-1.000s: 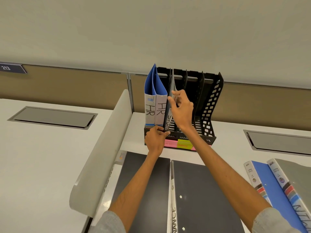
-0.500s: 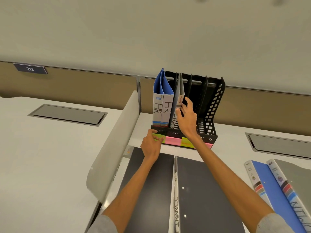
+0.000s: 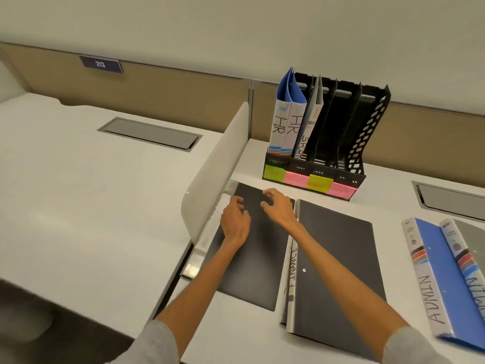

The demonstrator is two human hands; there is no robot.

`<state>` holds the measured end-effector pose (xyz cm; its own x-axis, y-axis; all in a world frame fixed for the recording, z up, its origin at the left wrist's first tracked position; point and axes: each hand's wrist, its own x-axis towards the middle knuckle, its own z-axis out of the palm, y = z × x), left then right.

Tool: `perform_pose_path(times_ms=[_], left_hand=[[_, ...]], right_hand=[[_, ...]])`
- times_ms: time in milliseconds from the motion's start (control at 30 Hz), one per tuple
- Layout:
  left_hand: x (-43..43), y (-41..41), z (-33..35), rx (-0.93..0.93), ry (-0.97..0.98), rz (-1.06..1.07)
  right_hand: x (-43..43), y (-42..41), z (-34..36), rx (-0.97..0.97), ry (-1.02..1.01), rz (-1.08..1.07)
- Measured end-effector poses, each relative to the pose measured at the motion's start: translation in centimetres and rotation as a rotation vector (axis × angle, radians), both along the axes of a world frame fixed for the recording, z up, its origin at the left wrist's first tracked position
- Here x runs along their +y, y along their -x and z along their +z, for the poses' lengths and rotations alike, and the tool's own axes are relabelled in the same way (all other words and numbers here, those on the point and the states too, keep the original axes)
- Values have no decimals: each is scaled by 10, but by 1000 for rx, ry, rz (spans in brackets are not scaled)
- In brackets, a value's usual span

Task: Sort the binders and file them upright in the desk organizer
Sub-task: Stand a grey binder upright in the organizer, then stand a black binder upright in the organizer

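Your left hand (image 3: 235, 222) and right hand (image 3: 278, 207), fingers spread, gripping nothing, hovered over the black binder (image 3: 249, 271), desk organizer (image 3: 365, 153) at one o'clock.

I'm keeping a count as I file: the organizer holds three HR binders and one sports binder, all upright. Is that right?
Not quite. The head view shows two HR binders, not three, in the organizer, with one sports binder, all upright.
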<state>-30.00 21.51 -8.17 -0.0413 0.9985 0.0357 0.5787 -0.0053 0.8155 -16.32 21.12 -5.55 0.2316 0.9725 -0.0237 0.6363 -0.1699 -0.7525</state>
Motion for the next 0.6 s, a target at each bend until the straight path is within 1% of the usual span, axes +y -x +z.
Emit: perform_pose_path(times_ms=[133,233,300,367,467,533,600], left_hand=[[-23,37,-7,70,-52,-28],[-36,59,-14,233,-56,-5],[-45,71,-20,364,-9,29],[-54,77,-26,485,70,58],[-64,74,-33,582,174,59],[-65,67,-33,630,228,58],[-61,64,-30,661,279,56]], right_hand=[[-17,21,-19,-26,97,42],[-28,37,-31,-49,139,86],[-35,47,-39,-72,175,119],[-39,55,-45,-146,211,174],[-44,61,-52,-243,252,239],[-46,61,-54,-232,271,245],[-47,58,-55,-175,288,232]])
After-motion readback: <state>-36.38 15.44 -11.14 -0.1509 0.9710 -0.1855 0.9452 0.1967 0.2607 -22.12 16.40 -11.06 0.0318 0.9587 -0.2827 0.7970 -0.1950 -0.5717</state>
